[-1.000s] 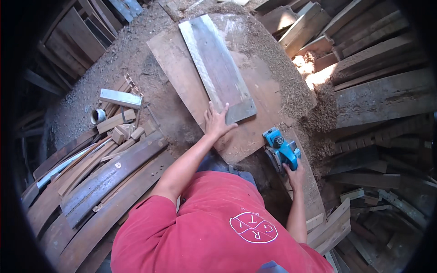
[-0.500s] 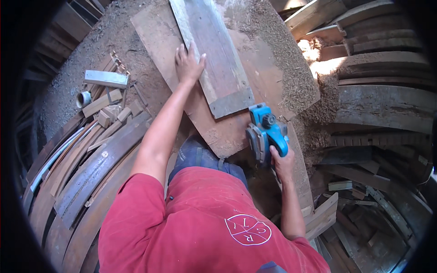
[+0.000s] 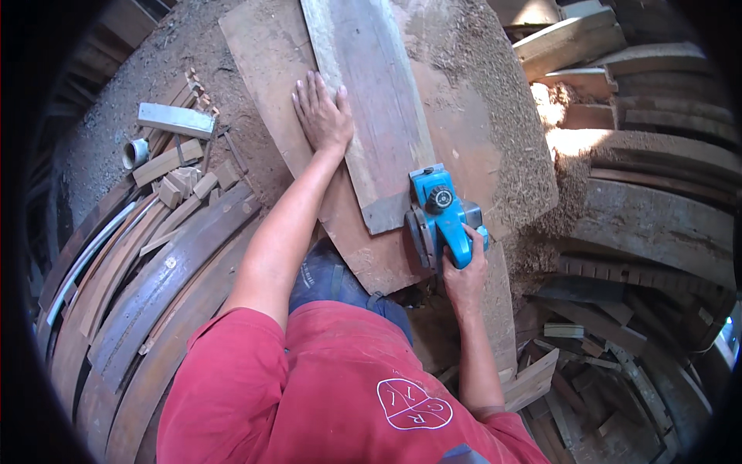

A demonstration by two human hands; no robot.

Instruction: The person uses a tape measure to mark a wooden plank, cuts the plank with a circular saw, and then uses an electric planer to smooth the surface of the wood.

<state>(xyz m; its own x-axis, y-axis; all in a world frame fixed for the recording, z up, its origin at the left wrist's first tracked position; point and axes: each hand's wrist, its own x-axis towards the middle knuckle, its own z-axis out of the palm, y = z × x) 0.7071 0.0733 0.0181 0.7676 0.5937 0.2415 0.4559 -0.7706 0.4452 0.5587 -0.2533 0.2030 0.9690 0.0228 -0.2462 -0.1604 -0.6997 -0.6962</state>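
A long weathered plank point(image 3: 379, 116) lies on a larger brown board point(image 3: 371, 255). Against the plank's left edge rests my left hand point(image 3: 325, 120), fingers outstretched, its palm on the brown board beside the plank. My right hand point(image 3: 465, 267) is wrapped round the rear handle of a blue electric hand planer point(image 3: 444, 213). The front of the planer overlaps the plank's near right corner; whether its sole touches the wood cannot be seen.
Stacked curved planks point(image 3: 154, 301) fill the left side, with small wood offcuts point(image 3: 182, 182) and a short white pipe piece point(image 3: 135, 153) behind them. More stacked timber point(image 3: 657, 209) stands at the right. Wood shavings point(image 3: 518, 116) cover the board's right part and spill over its edge.
My right hand has brought the planer left and turned it upright, over the plank's near corner. In the view, the plank's near end sits lower. My left hand has flattened beside it.
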